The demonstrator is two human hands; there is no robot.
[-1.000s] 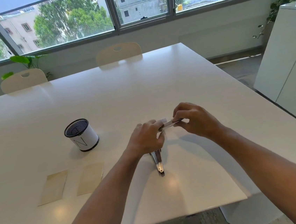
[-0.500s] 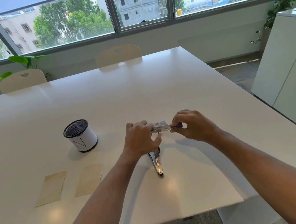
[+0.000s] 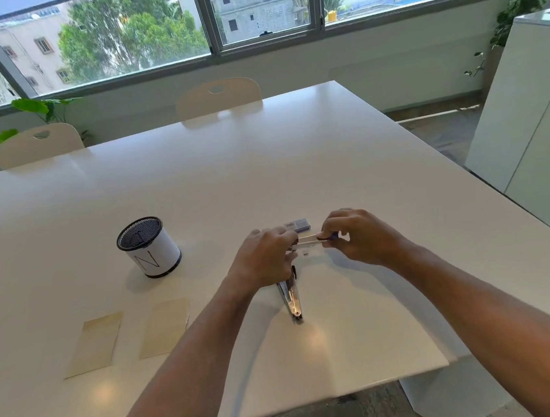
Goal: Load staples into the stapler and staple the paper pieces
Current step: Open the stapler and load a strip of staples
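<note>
- Loading step underway, by the look of it: stapler (image 3: 291, 295) sits opened at frame centre, its base flat on the surface (image 3: 295, 158), upper arm swung up under the left hand (image 3: 265, 260).
- Left hand fingers curl round the raised top of the stapler; right hand (image 3: 358, 238) fingers pinch narrow on a thin silver strip, likely the staple strip (image 3: 307, 243), held between both hands.
- Can't tell if the strip is seated in the channel yet.
- Small staple box (image 3: 297, 225) lies just beyond the hands; a tiny loose bit sits below the strip.
- Left to do, I'd judge: seat the strip, close the stapler, staple.
- Two paper pieces (image 3: 127, 336) lie flat and apart at lower left, unstapled.
- Mesh cup (image 3: 148, 247) stands left of the hands, well apart.
- Room: near edge of the surface is close below the stapler; plenty of open surface in the upper half and right.
</note>
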